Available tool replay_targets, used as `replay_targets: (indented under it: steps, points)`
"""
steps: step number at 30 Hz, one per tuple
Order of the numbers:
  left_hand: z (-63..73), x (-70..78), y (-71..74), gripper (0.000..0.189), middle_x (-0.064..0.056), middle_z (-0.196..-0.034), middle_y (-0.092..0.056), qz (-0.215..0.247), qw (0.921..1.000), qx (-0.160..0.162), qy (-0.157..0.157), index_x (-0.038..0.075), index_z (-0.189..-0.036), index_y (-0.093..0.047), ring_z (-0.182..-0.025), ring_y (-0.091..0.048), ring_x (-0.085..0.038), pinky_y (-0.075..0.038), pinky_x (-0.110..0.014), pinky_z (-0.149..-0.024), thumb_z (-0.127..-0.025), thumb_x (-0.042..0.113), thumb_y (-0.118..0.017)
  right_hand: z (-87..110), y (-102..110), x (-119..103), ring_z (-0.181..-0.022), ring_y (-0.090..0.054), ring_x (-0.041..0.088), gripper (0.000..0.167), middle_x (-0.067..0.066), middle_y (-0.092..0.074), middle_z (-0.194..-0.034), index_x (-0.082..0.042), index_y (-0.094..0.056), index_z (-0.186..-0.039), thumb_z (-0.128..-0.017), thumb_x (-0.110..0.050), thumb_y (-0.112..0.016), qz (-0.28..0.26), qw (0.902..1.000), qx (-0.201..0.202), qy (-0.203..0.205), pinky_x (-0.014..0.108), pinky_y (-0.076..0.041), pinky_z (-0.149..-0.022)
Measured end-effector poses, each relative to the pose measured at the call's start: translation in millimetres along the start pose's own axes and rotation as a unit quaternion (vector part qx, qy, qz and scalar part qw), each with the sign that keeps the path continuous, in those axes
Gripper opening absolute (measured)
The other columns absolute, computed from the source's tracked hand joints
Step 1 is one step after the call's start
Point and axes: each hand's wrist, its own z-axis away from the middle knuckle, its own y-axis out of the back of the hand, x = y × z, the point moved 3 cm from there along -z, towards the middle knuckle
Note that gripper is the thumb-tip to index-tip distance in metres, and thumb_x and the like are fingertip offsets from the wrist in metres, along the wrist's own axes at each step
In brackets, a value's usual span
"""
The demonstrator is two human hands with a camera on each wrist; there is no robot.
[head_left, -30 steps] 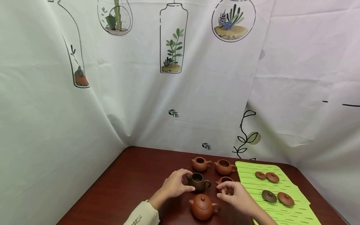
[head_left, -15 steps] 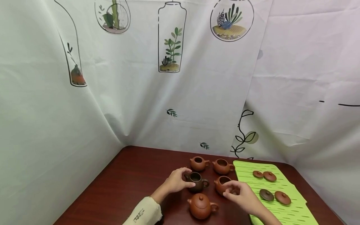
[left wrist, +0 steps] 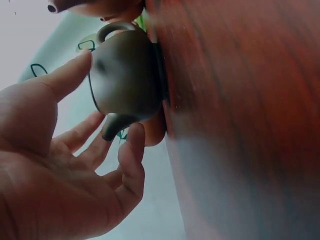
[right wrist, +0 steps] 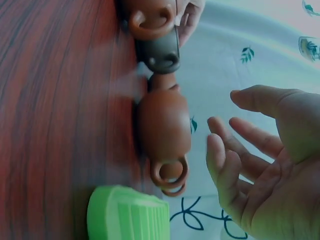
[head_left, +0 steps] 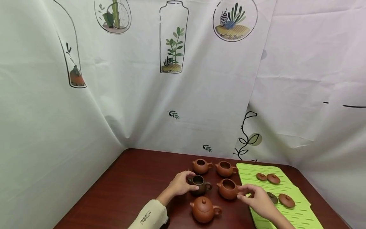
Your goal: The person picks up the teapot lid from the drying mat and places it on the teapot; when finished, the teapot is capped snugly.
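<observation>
My left hand holds a small dark brown lidless teapot by its spout side, thumb in front and fingers behind. In the left wrist view the thumb tip meets the rim of the dark teapot and the fingers curl around its spout. My right hand hovers near the handle of a reddish-brown lidless teapot, which stands to the right of the dark one. In the right wrist view its fingers are loosely spread with nothing between them. Nearer to me stands a reddish teapot with its lid on.
Two more lidless reddish teapots stand behind, one at left and one at right. A green slatted mat on the right bears several loose lids, among them a reddish lid. Printed cloth hangs behind the dark red table.
My right hand has moved right, from over the reddish lidless teapot to beside its handle, uncovering the pot. My left hand stays at the dark teapot. The head view has shifted slightly.
</observation>
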Motion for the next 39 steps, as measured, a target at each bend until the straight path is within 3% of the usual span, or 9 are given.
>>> replay_targets:
  steps: [6,13,24,35,39]
  points:
    - [-1.3,1.8,-0.2,0.059,-0.005,-0.121,-0.065,-0.050,0.9986,-0.003,0.018,0.016,-0.128,-0.065,-0.109,-0.062,-0.029,-0.049,-0.052,-0.076,-0.078,0.039,-0.086,2.5,10,10,-0.066,-0.056,0.009,0.027,0.000,-0.065,-0.077,-0.001,-0.071,-0.109,-0.089,-0.018,-0.075,0.051,0.9966,0.042,-0.049,0.027,-0.045,-0.057]
    - [-3.6,1.5,-0.6,0.055,-0.003,-0.114,-0.066,-0.045,0.9984,-0.008,0.032,0.018,-0.124,-0.067,-0.105,-0.063,-0.027,-0.049,-0.051,-0.075,-0.077,0.037,-0.087,6.7,29,27,-0.063,-0.053,0.011,0.030,0.005,-0.068,-0.078,0.005,-0.068,-0.111,-0.089,-0.014,-0.074,0.050,0.9922,0.071,-0.089,0.027,-0.040,-0.054]
    - [-6.7,2.3,0.6,0.054,-0.002,-0.114,-0.067,-0.044,0.9976,-0.008,0.052,0.018,-0.123,-0.068,-0.105,-0.063,-0.027,-0.049,-0.052,-0.077,-0.075,0.036,-0.088,8.8,59,54,-0.061,-0.053,0.016,0.034,0.006,-0.068,-0.078,0.007,-0.067,-0.116,-0.093,-0.018,-0.070,0.081,0.9842,0.093,-0.127,0.030,-0.039,-0.052]
    - [-8.8,-2.2,-0.2,0.053,-0.001,-0.116,-0.067,-0.045,0.9969,-0.001,0.064,0.022,-0.121,-0.069,-0.107,-0.063,-0.027,-0.049,-0.051,-0.077,-0.074,0.038,-0.089,7.0,69,77,-0.071,-0.062,0.019,0.042,0.003,-0.069,-0.081,0.009,-0.066,-0.117,-0.091,-0.024,-0.072,0.102,0.9801,0.079,-0.151,0.034,-0.045,-0.058]
    - [-11.9,-2.4,-0.1,0.054,0.001,-0.117,-0.068,-0.050,0.9966,-0.002,0.065,0.023,-0.120,-0.069,-0.106,-0.064,-0.025,-0.049,-0.050,-0.076,-0.073,0.038,-0.089,7.2,71,83,-0.066,-0.062,0.020,0.043,0.003,-0.068,-0.078,0.010,-0.066,-0.117,-0.092,-0.024,-0.071,0.105,0.9790,0.077,-0.157,0.035,-0.046,-0.056]
